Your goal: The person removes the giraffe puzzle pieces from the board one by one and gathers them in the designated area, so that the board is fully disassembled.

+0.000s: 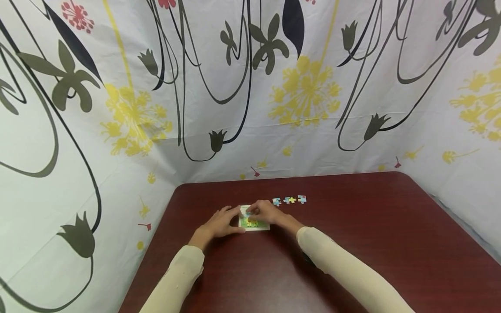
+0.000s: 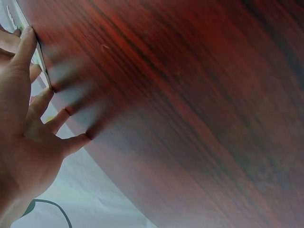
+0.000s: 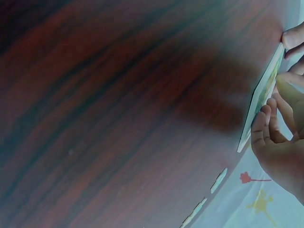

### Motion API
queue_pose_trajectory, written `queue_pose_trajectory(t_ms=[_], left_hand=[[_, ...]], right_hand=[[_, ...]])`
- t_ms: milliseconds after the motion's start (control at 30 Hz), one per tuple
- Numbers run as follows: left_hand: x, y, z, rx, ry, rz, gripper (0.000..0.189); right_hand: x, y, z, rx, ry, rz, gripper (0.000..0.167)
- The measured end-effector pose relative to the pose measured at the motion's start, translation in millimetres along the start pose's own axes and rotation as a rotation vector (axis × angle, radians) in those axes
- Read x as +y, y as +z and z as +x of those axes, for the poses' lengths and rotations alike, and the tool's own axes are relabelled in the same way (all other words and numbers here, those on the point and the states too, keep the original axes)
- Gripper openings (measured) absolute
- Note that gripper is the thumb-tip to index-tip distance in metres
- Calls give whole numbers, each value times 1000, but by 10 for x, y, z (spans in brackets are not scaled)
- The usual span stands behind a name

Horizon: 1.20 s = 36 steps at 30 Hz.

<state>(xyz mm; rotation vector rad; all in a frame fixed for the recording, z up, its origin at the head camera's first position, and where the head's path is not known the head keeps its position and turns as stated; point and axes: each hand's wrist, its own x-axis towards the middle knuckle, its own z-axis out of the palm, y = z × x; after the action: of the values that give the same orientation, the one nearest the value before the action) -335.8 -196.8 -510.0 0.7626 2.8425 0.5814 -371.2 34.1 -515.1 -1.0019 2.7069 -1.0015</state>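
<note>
A small puzzle board (image 1: 254, 229) with a pale rim lies flat on the table; green and yellow picture parts show in its lower half. My left hand (image 1: 221, 222) holds it at the left side, thumb along the near edge and index finger at the far corner. The other fingers of this left hand (image 2: 33, 128) spread onto the tabletop. Over the board's upper part, my right hand (image 1: 266, 211) pinches a small bluish puzzle piece (image 1: 247, 214), mostly hidden by the fingers. From the side, the right hand (image 3: 280, 142) rests against the board's edge with bent fingers.
Beyond the right hand, three loose puzzle pieces lie in a row: a blue one (image 1: 276, 201), a yellow one (image 1: 290, 200) and another blue one (image 1: 302, 199). The dark red wooden table (image 1: 352, 226) meets a patterned cloth (image 1: 235, 161) behind and at the sides.
</note>
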Motion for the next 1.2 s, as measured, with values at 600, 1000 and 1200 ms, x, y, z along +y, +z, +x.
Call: queue_pose_trajectory(t_ms=[600, 1000, 1200], left_hand=[[13, 13, 7, 3, -24, -20, 66], [16, -2, 15, -3, -28, -20, 56], [22, -12, 29, -3, -30, -14, 58]], right_hand=[[12, 68, -14, -9, 19, 2, 24], [35, 108, -11, 52, 13, 70, 23], [54, 110, -29, 91, -50, 82, 19]])
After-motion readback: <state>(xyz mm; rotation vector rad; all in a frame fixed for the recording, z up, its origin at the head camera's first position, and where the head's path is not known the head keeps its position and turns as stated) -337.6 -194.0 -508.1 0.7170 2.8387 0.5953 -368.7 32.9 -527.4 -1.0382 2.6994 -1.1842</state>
